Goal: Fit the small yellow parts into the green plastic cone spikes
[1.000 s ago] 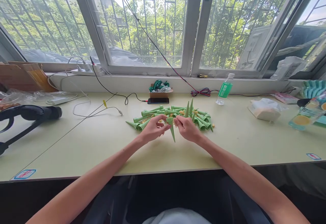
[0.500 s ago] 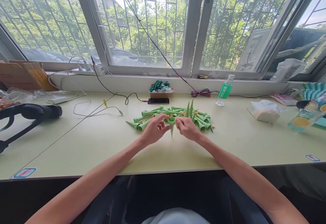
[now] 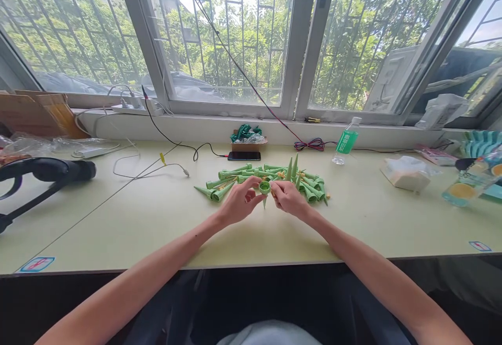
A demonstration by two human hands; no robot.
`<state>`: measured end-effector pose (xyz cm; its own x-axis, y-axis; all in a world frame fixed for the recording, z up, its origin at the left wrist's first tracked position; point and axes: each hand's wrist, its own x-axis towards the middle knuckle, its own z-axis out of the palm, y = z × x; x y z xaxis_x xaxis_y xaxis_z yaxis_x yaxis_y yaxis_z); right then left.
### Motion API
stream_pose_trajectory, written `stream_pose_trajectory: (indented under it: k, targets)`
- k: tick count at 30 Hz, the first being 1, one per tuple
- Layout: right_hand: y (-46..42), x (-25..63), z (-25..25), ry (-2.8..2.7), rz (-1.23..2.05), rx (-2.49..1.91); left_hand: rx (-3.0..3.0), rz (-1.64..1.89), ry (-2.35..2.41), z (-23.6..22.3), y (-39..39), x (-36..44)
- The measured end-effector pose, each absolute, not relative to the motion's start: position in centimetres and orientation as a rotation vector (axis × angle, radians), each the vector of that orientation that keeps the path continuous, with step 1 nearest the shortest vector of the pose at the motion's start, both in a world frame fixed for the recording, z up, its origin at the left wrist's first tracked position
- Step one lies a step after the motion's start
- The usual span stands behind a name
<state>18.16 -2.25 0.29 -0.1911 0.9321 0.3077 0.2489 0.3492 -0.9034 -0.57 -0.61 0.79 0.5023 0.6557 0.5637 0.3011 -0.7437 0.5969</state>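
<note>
A green cone (image 3: 264, 188) points down over the table, its round open mouth facing up toward me. My left hand (image 3: 243, 198) has thumb and forefinger curled about the cone's left side, holding it near the rim. At the rim's right side, my right hand (image 3: 288, 197) is closed in a pinch. A speck of tan shows by its fingertips, too small to name. Behind both hands spreads a pile of green cones (image 3: 223, 192), most lying on their sides, with small tan pieces among them. A few green cones (image 3: 292, 169) stand point up behind my right hand.
A phone (image 3: 243, 156) on a cable lies before a small cardboard box (image 3: 251, 147). Right of it stand a water bottle (image 3: 345, 142), a tissue pack (image 3: 406, 172) and a clear container (image 3: 463, 191). A black headset (image 3: 43, 172) and loose cables (image 3: 157, 170) are on the left.
The cone has tipped slightly, so more of its mouth shows and less of its point. Both hands keep nearly the same place and grip.
</note>
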Motion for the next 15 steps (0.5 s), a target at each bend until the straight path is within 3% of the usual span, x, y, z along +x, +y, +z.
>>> stream_pose_trajectory:
  k: [15]
  targets:
    - [-2.29, 18.16, 0.27, -1.723, 0.813, -1.082, 2.077, 0.98, 0.722, 1.75, -1.35, -0.48]
